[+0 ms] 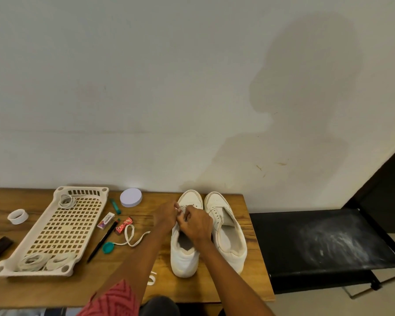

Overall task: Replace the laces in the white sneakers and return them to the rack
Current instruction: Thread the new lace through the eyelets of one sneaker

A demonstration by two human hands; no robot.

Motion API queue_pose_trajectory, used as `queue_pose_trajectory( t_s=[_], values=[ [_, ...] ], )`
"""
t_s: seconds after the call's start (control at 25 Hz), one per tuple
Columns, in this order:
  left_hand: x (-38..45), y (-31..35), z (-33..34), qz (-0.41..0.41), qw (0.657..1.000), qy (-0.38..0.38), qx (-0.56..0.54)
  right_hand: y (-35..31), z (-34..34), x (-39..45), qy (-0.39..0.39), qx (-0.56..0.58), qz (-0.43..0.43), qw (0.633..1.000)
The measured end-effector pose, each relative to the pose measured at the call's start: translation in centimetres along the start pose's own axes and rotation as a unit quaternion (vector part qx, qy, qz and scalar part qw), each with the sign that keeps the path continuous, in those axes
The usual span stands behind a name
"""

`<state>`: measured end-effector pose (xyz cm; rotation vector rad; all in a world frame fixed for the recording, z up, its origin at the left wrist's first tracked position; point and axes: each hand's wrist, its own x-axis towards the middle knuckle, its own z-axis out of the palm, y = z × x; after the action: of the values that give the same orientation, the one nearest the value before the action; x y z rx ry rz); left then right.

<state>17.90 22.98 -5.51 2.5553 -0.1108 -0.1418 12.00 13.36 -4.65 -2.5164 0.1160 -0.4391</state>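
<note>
Both my hands over the left sneaker (184,252) — left hand (167,214) and right hand (197,223), fingers curled, pinching its lace (182,209); right sneaker (228,231) just beside, on the table (251,265).

Two sneakers (209,233) are set side by side at the table's (255,270) right end; a basket (55,231) is placed left.

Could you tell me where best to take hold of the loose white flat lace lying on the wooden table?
Pinch the loose white flat lace at its free end near the left forearm, coming from above. That end lies flat on bare wooden table, whereas the other end runs up against the teal cap.
</note>
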Motion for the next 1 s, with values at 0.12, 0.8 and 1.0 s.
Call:
queue_pose_trajectory(
  t_s=[0.12,0.8,1.0],
  values=[
    [0.1,-0.4,0.2,-0.012,0.999,0.025,0.034,0.0,-0.1,0.2,-0.005,-0.007,-0.002,1.0],
    [0.8,-3.5,-0.7,-0.053,0.996,-0.065,0.015,0.3,-0.1,0.1,-0.02,-0.011,0.008,1.0],
    [0.9,-2.7,-6.9,-0.156,0.961,0.069,-0.218,0.3,-0.1,0.1,-0.028,-0.028,0.01,0.999]
  ],
)
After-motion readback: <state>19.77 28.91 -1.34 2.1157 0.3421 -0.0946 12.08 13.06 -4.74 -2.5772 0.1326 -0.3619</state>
